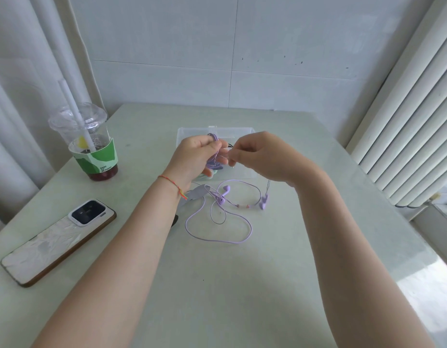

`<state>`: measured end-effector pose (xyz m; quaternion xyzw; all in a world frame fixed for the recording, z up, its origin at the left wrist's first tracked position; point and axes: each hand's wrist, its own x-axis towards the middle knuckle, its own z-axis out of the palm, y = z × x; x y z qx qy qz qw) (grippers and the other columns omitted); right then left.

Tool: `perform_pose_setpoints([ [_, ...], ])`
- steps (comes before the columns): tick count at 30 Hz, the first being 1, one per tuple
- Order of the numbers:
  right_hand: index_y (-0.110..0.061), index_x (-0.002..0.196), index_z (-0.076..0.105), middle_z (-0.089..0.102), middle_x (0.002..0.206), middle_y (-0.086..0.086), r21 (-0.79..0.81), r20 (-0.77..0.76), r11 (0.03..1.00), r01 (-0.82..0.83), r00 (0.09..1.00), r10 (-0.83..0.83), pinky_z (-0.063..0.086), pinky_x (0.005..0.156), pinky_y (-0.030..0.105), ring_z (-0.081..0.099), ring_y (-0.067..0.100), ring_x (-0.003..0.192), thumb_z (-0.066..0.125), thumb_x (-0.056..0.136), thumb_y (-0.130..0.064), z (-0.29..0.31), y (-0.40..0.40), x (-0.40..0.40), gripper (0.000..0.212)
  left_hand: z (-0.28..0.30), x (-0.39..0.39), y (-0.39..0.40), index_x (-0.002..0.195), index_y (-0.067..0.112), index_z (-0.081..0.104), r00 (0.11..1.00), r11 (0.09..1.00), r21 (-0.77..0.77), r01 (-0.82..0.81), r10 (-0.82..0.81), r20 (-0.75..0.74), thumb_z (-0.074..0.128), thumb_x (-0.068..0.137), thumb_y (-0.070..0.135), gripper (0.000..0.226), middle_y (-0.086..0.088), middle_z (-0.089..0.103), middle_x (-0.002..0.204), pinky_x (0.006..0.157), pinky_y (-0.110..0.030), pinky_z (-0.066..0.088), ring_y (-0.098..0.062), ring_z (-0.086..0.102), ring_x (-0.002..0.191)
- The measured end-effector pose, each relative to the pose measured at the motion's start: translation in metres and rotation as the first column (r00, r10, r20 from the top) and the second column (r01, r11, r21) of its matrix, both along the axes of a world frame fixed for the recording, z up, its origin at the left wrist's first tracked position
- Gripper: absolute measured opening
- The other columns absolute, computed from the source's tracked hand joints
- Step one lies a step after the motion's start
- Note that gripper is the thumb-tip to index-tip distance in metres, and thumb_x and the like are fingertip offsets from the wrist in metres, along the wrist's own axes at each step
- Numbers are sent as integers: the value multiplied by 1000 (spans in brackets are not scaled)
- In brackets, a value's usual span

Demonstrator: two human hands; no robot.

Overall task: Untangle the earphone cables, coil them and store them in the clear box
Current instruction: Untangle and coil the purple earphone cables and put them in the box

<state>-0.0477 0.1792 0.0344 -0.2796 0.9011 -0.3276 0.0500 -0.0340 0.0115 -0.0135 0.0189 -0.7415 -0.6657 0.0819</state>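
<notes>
My left hand [197, 156] grips a small bundle of purple earphone cable [213, 153] above the clear box [245, 172]. My right hand [257, 156] pinches a thin strand of that cable just to the right of the bundle. More of the purple cable [218, 231] lies in loose loops on the table in front of the box, with two earbuds [223, 195] and a purple heart-shaped piece [263, 200]. Something green and orange lies in the box, mostly hidden by my left hand.
A plastic cup [92, 144] with a straw and green sleeve stands at the left. A phone [59, 241] lies face down near the table's left edge. A radiator [408, 136] runs along the right side.
</notes>
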Motion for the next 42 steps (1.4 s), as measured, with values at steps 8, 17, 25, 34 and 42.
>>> perform_pose_setpoints([
  [8, -14, 84, 68, 43, 59, 0, -237, -88, 965, 110, 987, -134, 30, 49, 25, 38, 16, 56, 65, 89, -26, -1, 9, -12, 13, 7, 6, 6, 73, 12, 58, 896, 912, 145, 383, -405, 181, 38, 101, 37, 42, 2, 36, 55, 43, -24, 20, -12, 32, 49],
  [17, -16, 79, 68, 53, 58, -2, -107, 103, 992, 70, 993, -59, 37, 43, 19, 45, 11, 41, 52, 94, -18, -17, 2, -13, 22, 15, 7, 4, 91, 12, 74, 921, 557, 766, 321, -373, -114, 49, 90, 24, 28, 2, 71, 83, 40, -15, 39, -11, 68, 76],
  [25, -10, 84, 70, 52, 55, 2, 3, 165, 1000, 6, 986, -7, 37, 40, 21, 50, 17, 40, 52, 90, -20, -17, -4, -7, 21, -1, -3, -2, 104, 12, 67, 999, 931, 361, 47, -47, -9, 47, 101, 30, 28, -2, 75, 98, 49, -20, 51, -16, 72, 87],
  [34, -10, 77, 65, 53, 49, -9, -66, 9, 998, 11, 1000, -11, 34, 44, 15, 46, 10, 43, 62, 91, -34, -12, 5, -14, 28, 2, 4, 8, 67, 14, 59, 946, 951, -100, 294, -274, 175, 43, 101, 32, 42, -3, 43, 55, 44, -24, 24, -15, 38, 47],
  [42, -7, 92, 60, 59, 61, 2, -311, 55, 949, 47, 998, -31, 45, 47, 29, 52, 19, 49, 55, 94, -14, -23, -2, -21, 9, 2, -1, 6, 51, 21, 38, 881, 836, 453, 309, -431, 194, 37, 100, 43, 53, 7, 22, 46, 39, -21, 12, -8, 22, 38],
])
